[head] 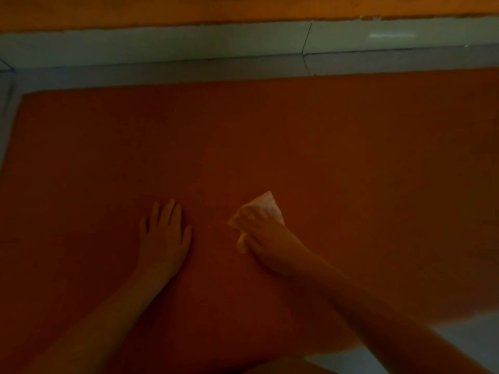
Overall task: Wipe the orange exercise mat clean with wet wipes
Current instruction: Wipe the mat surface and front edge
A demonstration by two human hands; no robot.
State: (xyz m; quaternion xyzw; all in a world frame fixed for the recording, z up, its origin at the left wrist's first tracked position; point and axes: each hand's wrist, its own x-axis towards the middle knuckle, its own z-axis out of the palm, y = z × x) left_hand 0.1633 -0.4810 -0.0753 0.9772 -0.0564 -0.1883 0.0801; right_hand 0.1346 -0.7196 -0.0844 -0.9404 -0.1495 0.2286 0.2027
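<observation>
The person is kneeling over the orange exercise mat (351,144), which is lying flat on the pale tiled floor (189,68) with its far edge running just beside the grey skirting (162,44) of an orange wall (162,9). The left hand (164,233) is resting on the mat's near middle, palm down with fingers straight and slightly spread, holding nothing and bracing the body. Just to its right on the mat, the right hand (263,230) is holding a white wet wipe (266,202), fingers bent over it and pressing it against the surface, with one corner poking out toward the mat's far edge and a fold bunching by the thumb. The light is dim, so no dirt or damp streaks are showing on the mat. To be wiping well here, the hand should probably be keeping the wipe spread broad under the fingers, not balled up, pressing evenly and working in overlapping passes from the mat's middle out toward its left end and far edge, while the bracing hand is shifting off each patch so nothing gets skipped
</observation>
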